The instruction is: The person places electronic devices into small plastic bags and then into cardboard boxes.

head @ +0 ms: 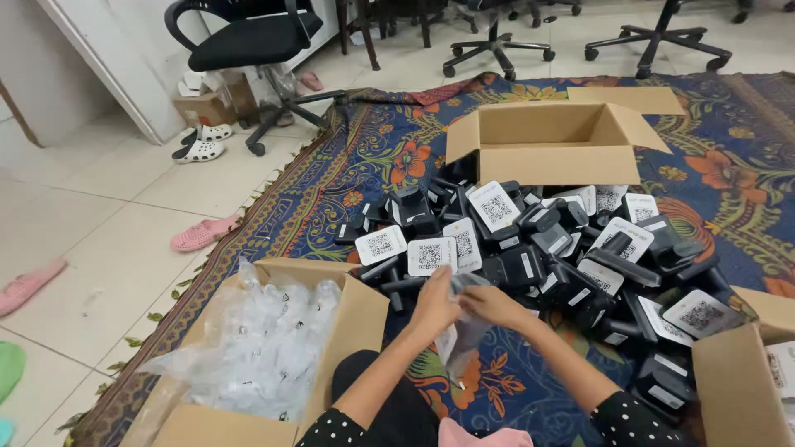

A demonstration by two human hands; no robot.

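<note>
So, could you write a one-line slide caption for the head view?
Both hands handle a clear plastic bag beside a pile of black devices on a patterned rug.

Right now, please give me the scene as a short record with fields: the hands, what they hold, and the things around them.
left hand: grips a clear plastic bag
right hand: on the same bag
pile of black devices: on the rug, in front of the hands
rug: patterned, floral
box of clear bags: open, at the left
empty cardboard box: open, behind the pile
</note>
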